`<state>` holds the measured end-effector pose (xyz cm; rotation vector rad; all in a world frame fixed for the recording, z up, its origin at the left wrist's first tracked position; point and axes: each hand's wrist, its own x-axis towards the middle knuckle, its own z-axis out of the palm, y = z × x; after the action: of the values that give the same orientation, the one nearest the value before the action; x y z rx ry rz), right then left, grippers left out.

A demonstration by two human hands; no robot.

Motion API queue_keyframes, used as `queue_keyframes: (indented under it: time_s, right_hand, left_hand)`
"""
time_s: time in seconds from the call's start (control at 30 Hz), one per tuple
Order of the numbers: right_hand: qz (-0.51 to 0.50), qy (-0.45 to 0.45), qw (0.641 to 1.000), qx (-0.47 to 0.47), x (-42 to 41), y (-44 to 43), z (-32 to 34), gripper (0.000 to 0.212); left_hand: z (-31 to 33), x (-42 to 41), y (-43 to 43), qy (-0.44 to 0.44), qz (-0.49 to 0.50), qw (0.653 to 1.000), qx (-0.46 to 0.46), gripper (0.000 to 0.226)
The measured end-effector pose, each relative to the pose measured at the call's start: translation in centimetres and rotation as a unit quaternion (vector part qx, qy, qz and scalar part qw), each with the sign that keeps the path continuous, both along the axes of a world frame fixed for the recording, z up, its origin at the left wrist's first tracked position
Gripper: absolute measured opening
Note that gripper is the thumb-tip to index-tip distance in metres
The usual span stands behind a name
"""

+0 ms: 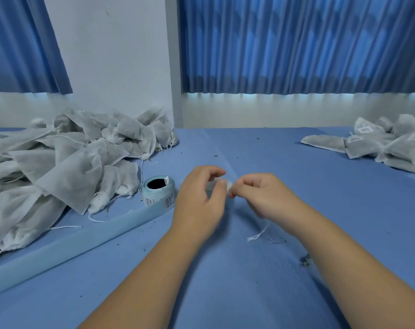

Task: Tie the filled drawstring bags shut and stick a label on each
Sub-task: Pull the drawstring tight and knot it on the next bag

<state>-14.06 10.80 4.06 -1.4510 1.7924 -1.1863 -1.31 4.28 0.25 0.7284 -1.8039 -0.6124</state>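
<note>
Left hand [198, 198] and right hand [263, 195] pinched a drawstring bag [228, 183] with curled fingers, mid-tie; cinching the knot seemed next.

Left hand [199, 198] and right hand [261, 195]: bare, thumbnails trimmed short. Left forearm [142, 276] and right forearm [339, 252]: uncovered to the frame edge at 7 and 5 o'clock.

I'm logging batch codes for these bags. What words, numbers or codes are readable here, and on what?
No text here can be read.
On the label roll: dark print on the outer labels, too blurred to read.
On the right pile of bags: white labels with dark print, too small and blurred to read.
On the left pile of bags: no labels or print visible.
</note>
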Motion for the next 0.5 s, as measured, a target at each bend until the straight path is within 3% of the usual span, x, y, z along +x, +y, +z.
queue_keyframes:
  time_s: [0.2,0.4,0.5]
  right_hand:
    - [0.060,-0.037,0.994,-0.087,0.7,1.3,1.5,0.028]
    - [0.014,-0.028,0.993,-0.116,-0.3,2.2,2.1,0.019]
    - [-0.008,-0.029,0.991,-0.134,-0.1,2.2,2.0,0.025]
  left_hand:
    - [0.9,0.3,1.4,0.004,-0.128,0.992,-0.021,0.009]
    - [0.9,0.1,2.0,-0.047,-0.091,0.994,0.024,0.008]
    - [1.4,0.3,1.9,-0.038,-0.048,0.998,0.021,0.011]
